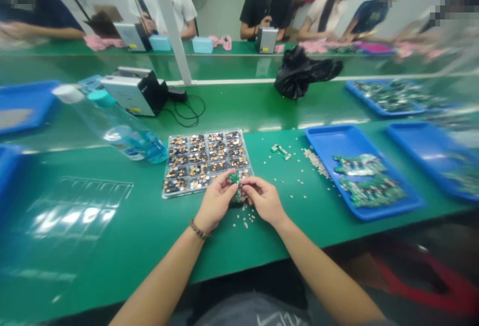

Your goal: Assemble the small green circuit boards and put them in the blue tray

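Between my two hands, just over the green table, is a small green circuit board. My left hand, with a beaded bracelet at the wrist, grips the board between thumb and fingers. The fingertips of my right hand are pinched together at the board's right edge; whether a small part is between them is too small to see. Behind my hands lies a clear compartment tray full of small black, orange and silver parts. Tiny pale pieces are scattered below my hands. A loose circuit board lies to the right.
A blue tray at right holds rows of circuit boards, with more pale pieces beside it. Other blue trays stand farther right and left. Bottles, a grey-black box with a cable, and a black bag are behind. Several people sit opposite.
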A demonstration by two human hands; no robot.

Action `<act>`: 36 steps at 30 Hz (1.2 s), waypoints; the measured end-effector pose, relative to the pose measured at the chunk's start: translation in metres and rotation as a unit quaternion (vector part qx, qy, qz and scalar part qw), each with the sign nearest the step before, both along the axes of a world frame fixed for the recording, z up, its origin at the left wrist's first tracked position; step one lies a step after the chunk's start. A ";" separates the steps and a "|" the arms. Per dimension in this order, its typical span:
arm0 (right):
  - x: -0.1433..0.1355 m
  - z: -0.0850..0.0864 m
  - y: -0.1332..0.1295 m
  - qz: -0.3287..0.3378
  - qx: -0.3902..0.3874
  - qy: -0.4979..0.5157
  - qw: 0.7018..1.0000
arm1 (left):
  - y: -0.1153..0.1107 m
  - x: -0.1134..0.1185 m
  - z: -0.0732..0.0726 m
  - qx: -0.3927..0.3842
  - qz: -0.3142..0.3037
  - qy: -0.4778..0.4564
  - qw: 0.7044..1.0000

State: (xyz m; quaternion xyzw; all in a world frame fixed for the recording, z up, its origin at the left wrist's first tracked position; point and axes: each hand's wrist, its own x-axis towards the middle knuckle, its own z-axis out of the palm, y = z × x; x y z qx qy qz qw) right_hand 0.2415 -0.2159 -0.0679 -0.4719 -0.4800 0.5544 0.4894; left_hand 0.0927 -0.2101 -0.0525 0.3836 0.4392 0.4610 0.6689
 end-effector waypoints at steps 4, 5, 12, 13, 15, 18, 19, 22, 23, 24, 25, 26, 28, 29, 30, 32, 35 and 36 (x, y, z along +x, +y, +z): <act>-0.003 -0.002 0.000 -0.006 -0.006 0.020 1.000 | 0.000 0.002 0.003 -0.004 0.004 -0.007 1.000; -0.003 -0.002 0.001 -0.007 -0.008 0.025 1.000 | 0.000 0.002 0.003 -0.004 0.003 -0.008 1.000; -0.002 -0.004 0.002 -0.004 -0.011 0.032 0.999 | 0.000 0.001 0.006 -0.005 0.000 -0.009 1.000; -0.003 -0.004 0.002 -0.007 -0.012 0.032 0.999 | 0.000 0.001 0.006 -0.004 0.000 -0.009 1.000; -0.003 -0.003 0.002 -0.011 -0.015 0.031 0.999 | 0.000 0.001 0.006 -0.004 0.000 -0.012 1.000; -0.004 -0.002 0.002 -0.016 -0.018 0.024 0.999 | 0.000 0.001 0.005 -0.009 -0.003 -0.016 1.000; -0.004 -0.003 0.002 -0.017 -0.018 0.021 0.999 | 0.000 0.001 0.005 -0.010 -0.004 -0.016 1.000; -0.003 -0.004 0.002 -0.014 -0.015 0.020 1.000 | 0.000 0.001 0.004 -0.009 -0.007 -0.016 1.000; -0.003 -0.005 0.002 -0.012 -0.014 0.021 1.000 | 0.000 0.001 0.003 -0.008 -0.007 -0.016 1.000; -0.003 -0.005 0.001 -0.010 -0.013 0.021 1.000 | 0.000 0.001 0.003 -0.008 -0.007 -0.017 1.000; -0.003 -0.005 0.001 -0.009 -0.012 0.019 1.000 | 0.000 0.001 0.003 -0.008 -0.006 -0.018 1.000; -0.003 -0.005 0.001 -0.009 -0.013 0.017 1.000 | 0.000 0.001 0.003 -0.007 -0.006 -0.017 1.000; -0.003 -0.004 0.000 -0.008 -0.015 0.015 1.000 | 0.000 0.001 0.003 -0.004 -0.006 -0.014 1.000; -0.003 -0.004 0.000 -0.008 -0.014 0.018 1.000 | 0.000 0.001 0.003 -0.002 -0.006 -0.012 1.000; -0.004 -0.004 0.000 -0.007 -0.014 0.022 1.000 | 0.000 0.001 0.003 0.001 -0.007 -0.009 1.000; -0.004 -0.003 0.000 -0.009 -0.013 0.030 0.999 | 0.000 0.001 0.003 0.008 -0.009 -0.003 1.000; -0.005 -0.003 0.000 -0.012 -0.014 0.031 0.999 | 0.000 0.000 0.001 0.019 -0.010 0.011 1.000; -0.005 -0.002 0.000 -0.013 -0.014 0.030 0.999 | 0.000 0.000 0.000 0.024 -0.009 0.019 0.999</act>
